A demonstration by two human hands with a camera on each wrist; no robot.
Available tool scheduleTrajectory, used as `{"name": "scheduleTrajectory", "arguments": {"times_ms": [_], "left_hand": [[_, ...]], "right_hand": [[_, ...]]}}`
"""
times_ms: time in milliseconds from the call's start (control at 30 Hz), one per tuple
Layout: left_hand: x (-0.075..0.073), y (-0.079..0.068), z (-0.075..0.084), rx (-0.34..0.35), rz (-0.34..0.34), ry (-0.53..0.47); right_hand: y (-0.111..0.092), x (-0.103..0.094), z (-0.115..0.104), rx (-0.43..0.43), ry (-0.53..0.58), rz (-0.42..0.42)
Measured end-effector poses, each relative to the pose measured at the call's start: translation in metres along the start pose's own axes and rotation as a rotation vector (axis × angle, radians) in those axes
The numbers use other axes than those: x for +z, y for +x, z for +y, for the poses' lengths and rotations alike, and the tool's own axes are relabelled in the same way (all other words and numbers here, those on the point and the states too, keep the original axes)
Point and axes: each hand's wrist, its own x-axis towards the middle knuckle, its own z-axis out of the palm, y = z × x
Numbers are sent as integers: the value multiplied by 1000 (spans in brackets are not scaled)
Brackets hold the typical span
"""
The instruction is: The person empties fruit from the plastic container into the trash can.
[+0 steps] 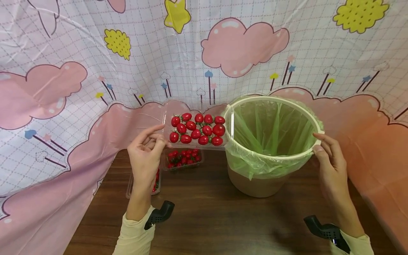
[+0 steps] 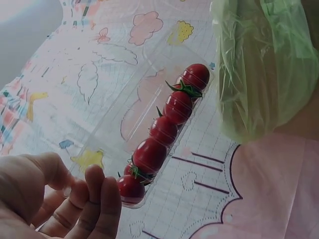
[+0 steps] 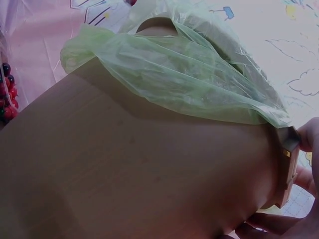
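l hand (image 1: 146, 146) pinches clear tray (image 1: 198, 107) of tomatoes (image 1: 196, 134) by its l edge, r end up at bin (image 1: 256, 184); r hand (image 1: 333, 164) grips bin's r rim. best keep tray lvl, bin steady.

From where I stand, the person's two arms reach forward, well apart. The left hand (image 1: 147, 147) is lifted, thumb and fingers bent toward one another in a pinch. The right hand (image 1: 332, 157) grips with its thumb and bent fingers, the tips pointing inward. The left forearm (image 1: 139, 200) and right forearm (image 1: 347, 212) emerge bare from pale sleeves (image 1: 135, 233), both slanting away from the body.
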Motion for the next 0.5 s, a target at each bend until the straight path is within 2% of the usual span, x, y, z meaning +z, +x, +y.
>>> {"name": "scheduleTrajectory", "arguments": {"times_ms": [300, 500], "left_hand": [[25, 14, -2, 10, -55, -6], [42, 25, -10, 15, -96, -37]], "right_hand": [[-1, -3, 2, -21, 47, -19], [0, -3, 2, -27, 46, -38]]}}
